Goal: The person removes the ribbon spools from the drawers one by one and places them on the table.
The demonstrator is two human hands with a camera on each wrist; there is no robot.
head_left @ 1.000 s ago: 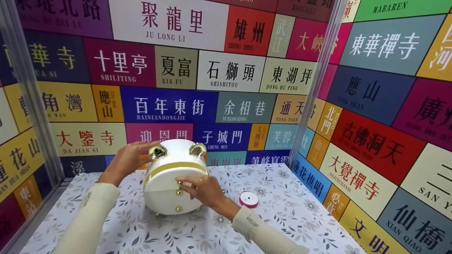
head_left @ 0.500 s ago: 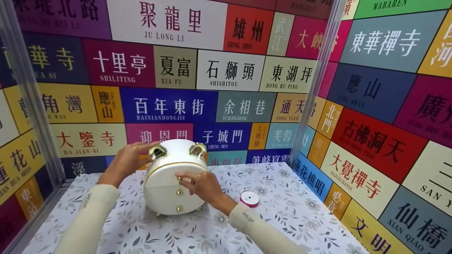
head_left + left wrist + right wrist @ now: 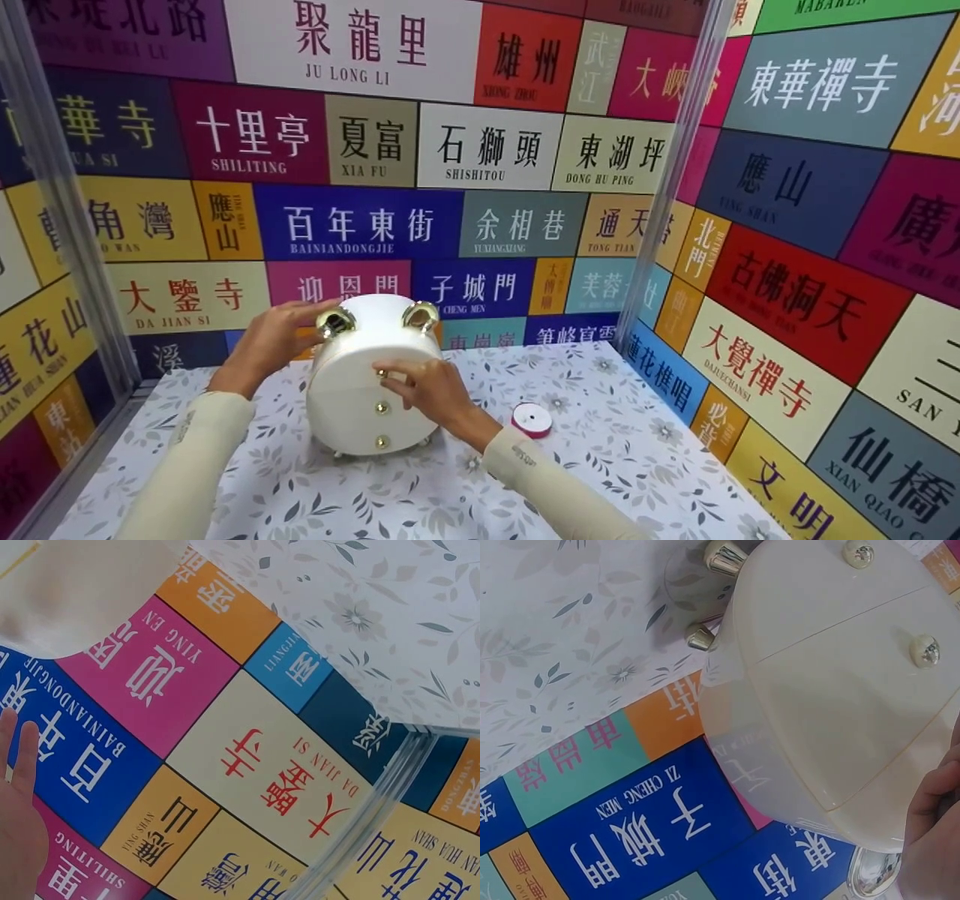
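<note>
A rounded white jewelry box (image 3: 352, 405) with gold ear-shaped rings on top stands on the table. Its front carries gold knobs in a vertical row, the middle one (image 3: 925, 651) plain in the right wrist view. At the top knob (image 3: 382, 373) my right hand (image 3: 435, 386) pinches with thumb and finger. My left hand (image 3: 270, 341) is at the box's left side, fingers extended beside the left gold ear (image 3: 334, 322); its contact there is partly hidden. The right gold ear (image 3: 420, 318) is untouched.
A white-faced spool with a pink rim (image 3: 532, 420) lies right of the box. Leaf-patterned cloth (image 3: 585, 480) covers the table. Panels with colourful printed signs (image 3: 360, 225) rise behind and at both sides, joined by clear corner strips (image 3: 675, 172).
The box's upper front drawer has gone in, and the gold band showing above it has narrowed away. My right hand moved slightly up and inward with it; the left hand stayed put.
</note>
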